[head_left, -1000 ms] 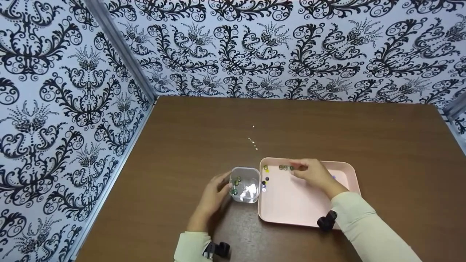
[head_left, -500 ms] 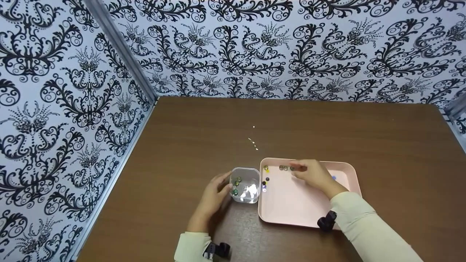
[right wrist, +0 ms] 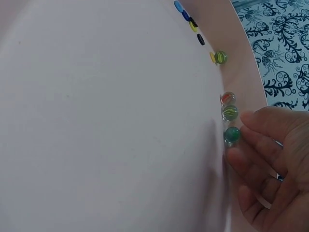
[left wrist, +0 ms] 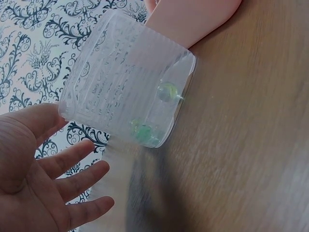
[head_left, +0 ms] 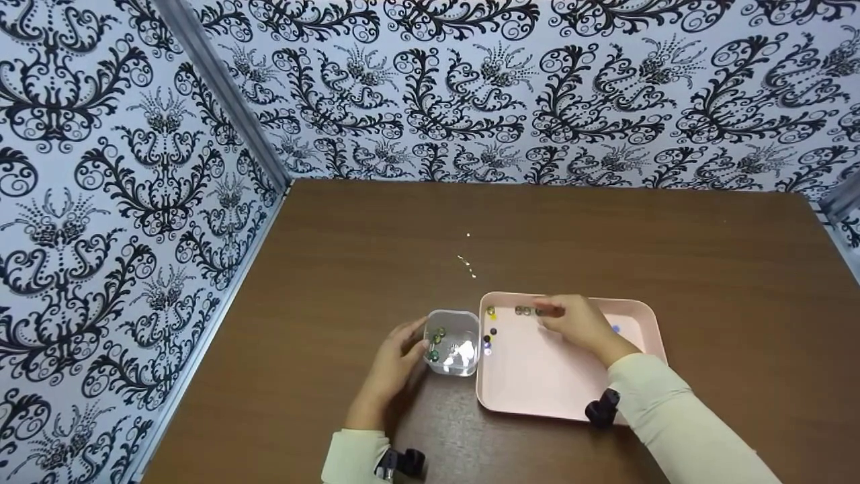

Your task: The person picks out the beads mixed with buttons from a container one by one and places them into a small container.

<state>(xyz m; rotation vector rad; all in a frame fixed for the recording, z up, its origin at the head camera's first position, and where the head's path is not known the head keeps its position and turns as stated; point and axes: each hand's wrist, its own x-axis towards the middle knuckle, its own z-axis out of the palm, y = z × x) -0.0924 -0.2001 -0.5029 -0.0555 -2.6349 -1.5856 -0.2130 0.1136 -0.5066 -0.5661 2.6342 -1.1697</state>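
Observation:
My left hand (head_left: 391,366) touches the left side of a clear plastic container (head_left: 453,311), fingers spread in the left wrist view. Inside it lie several marbles, one a green marble (left wrist: 144,134). Over the far edge of a pink tray (head_left: 551,376), my right hand (head_left: 578,324) has loosely bent fingers around a green marble (right wrist: 232,134) by the tray wall. Whether they touch it, I cannot tell. A yellow-striped marble (right wrist: 230,112) and a red-streaked marble (right wrist: 229,98) lie just beyond, side by side.
The container stands against the tray's left side on a brown table (head_left: 376,235). Along the tray's left wall lie another marble (right wrist: 220,57), a yellow disc (right wrist: 212,57), a black disc (right wrist: 201,39) and several other discs. A blue spot (head_left: 615,328) shows behind my right wrist. Patterned walls (head_left: 470,87) border the table.
My right hand's fingertips have shifted very slightly near the green marble. My left hand, the container and the tray hold their places.

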